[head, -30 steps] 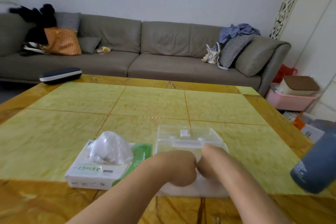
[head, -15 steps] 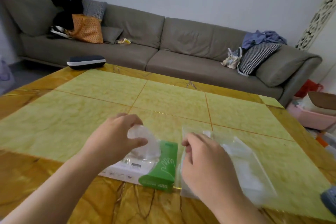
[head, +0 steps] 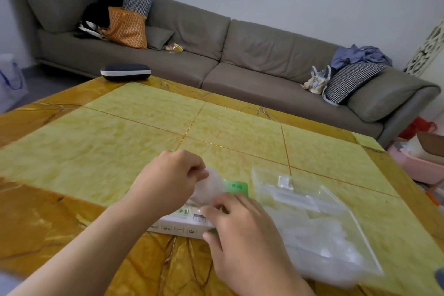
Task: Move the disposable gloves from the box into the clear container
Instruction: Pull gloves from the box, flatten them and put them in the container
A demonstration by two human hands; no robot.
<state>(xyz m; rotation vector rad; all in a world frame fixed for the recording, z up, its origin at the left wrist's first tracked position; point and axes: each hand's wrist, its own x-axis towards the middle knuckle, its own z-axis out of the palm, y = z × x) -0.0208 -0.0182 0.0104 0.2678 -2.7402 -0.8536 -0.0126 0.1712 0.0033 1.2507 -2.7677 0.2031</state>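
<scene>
On the yellow table (head: 120, 151), near edge, the glove box (head: 182, 222) sits just left of the clear container (head: 336, 228), lid open. Some filmy plastic already lies in the container, probably gloves moved over, though blur makes that unsure. Most of the job looks left: a wad of gloves (head: 210, 186) sticks up from the box slot. Left hand (head: 168, 180) is curled, pinching the top of that wad. Right hand (head: 242, 230) has fingers bent down at the wad's base on the box top, apparently gripping plastic too.

Left hand (head: 168, 180) and right hand (head: 242, 230) both curled, pinching.
</scene>
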